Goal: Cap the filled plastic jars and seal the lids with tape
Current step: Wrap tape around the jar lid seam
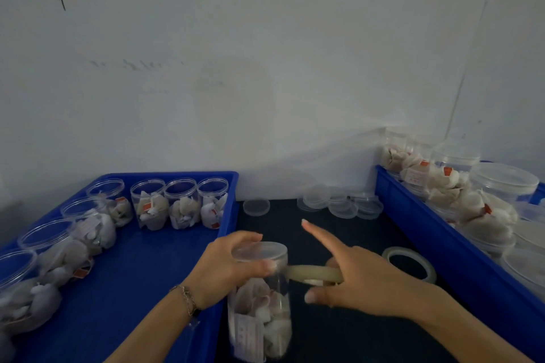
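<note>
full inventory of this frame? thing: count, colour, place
jar in hand: 1, clear, filled, lid on, centre front
tape roll in use: 1, translucent, beside that jar's lid
spare tape roll: 1, translucent, dark table, right
loose lids: a pile, count unclear, clear, table back
left tray: 1, blue, left
jars in left tray: about eight, clear, filled
right tray: 1, blue, holds stacked filled jars, count unclear
wall: white, black handwriting
bracelet: 1, left wrist
left hand: grips jar at lid
right hand: holds tape roll, index finger straight

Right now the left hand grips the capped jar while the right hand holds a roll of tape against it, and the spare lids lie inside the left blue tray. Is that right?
Not quite. The head view shows the spare lids on the dark table between the trays, not inside the left blue tray. The left hand does grip the capped jar; the right hand holds the roll of tape against it.
</note>
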Available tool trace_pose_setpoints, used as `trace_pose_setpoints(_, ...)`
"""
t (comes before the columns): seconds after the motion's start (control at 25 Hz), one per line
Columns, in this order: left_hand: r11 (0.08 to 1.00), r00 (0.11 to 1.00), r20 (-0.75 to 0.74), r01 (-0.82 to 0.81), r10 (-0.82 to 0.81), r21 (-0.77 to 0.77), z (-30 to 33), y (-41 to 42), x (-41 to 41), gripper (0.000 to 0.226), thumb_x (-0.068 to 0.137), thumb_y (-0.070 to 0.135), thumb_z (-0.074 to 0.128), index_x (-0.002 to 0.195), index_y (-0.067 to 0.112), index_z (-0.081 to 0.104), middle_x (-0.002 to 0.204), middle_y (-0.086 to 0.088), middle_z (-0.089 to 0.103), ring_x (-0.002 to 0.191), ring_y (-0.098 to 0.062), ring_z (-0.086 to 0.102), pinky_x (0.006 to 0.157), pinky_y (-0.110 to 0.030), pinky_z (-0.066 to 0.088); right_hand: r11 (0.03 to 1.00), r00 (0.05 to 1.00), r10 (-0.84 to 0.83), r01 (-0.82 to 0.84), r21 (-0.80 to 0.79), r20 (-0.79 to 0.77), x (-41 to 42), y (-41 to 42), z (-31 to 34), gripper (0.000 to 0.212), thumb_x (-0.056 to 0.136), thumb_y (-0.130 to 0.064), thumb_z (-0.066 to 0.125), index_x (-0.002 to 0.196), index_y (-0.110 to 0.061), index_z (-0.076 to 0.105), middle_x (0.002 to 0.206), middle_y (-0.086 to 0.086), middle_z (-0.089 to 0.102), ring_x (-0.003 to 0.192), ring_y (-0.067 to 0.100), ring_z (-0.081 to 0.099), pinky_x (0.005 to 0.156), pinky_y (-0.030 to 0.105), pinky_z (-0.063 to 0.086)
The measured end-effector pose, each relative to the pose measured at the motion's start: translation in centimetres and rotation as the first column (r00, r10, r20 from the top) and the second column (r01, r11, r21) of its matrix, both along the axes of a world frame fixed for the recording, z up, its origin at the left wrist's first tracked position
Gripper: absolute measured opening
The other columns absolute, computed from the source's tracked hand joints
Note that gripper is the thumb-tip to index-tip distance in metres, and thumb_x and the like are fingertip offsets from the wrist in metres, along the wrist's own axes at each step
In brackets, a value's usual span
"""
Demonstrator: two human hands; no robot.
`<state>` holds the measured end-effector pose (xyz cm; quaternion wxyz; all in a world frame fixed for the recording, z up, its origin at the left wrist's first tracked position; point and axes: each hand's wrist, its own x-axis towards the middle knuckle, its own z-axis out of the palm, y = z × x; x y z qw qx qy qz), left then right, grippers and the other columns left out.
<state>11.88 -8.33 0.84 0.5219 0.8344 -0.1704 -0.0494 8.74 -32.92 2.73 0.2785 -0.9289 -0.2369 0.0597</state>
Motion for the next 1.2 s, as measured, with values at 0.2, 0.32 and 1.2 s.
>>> trace_pose_setpoints(0.2, 0.986, 0.989, -0.01, 0.143, -0.144, -0.084, 0.8, -0.3, -0.5, 0.075, 0.046, 0.058, 0.07, 0.108, 0.02, 0.05, 0.105, -0.007, 0.064, 0.088, -0.015, 0.064, 0.077, -0.026, 0.053, 0.98, 0.999, -0.04, 0.032, 0.195, 0.036, 0.6, -1.1, -0.2, 0.083, 0.064, -0.087, 0.047, 0.126, -0.076, -0.008, 0.049, -0.002, 0.051, 0.042, 0.006, 0.04, 0.046, 0.022, 0.035)
trace_pose_setpoints(0.32, 0.985, 0.988, -0.011, 0.153, -0.155, -0.082, 0.6, -0.4, -0.4, 0.075, 0.047, 0.059, 0.07, 0.108, 0.021, 0.048, 0.104, -0.004, 0.064, 0.087, -0.015, 0.064, 0.078, -0.028, 0.054, 0.995, 0.921, -0.072, 0.091, -0.031, 0.383, 0.9, -1.0, -0.9, 0.079, 0.068, -0.089, 0.026, 0.131, -0.068, -0.018, 0.052, -0.005, 0.052, 0.045, 0.008, 0.047, 0.046, 0.016, 0.037)
trace_pose_setpoints(1.2, 0.633, 0.977, 0.065, 0.079, -0.201, 0.77, -4.2, -2.8, -0.1, 0.103, 0.072, 0.079, 0.048, 0.148, 0.035, -0.005, 0.143, 0.009, 0.008, 0.132, -0.018, 0.015, 0.108, -0.041, 0.031, 0.975, 0.986, -0.138, 0.12, 0.188, 0.088, 1.3, 3.2, -11.1, 0.005, 0.097, -0.034, 0.048, 0.099, -0.036, 0.052, 0.122, -0.015, 0.039, 0.09, 0.003, 0.054, 0.08, 0.025, 0.05)
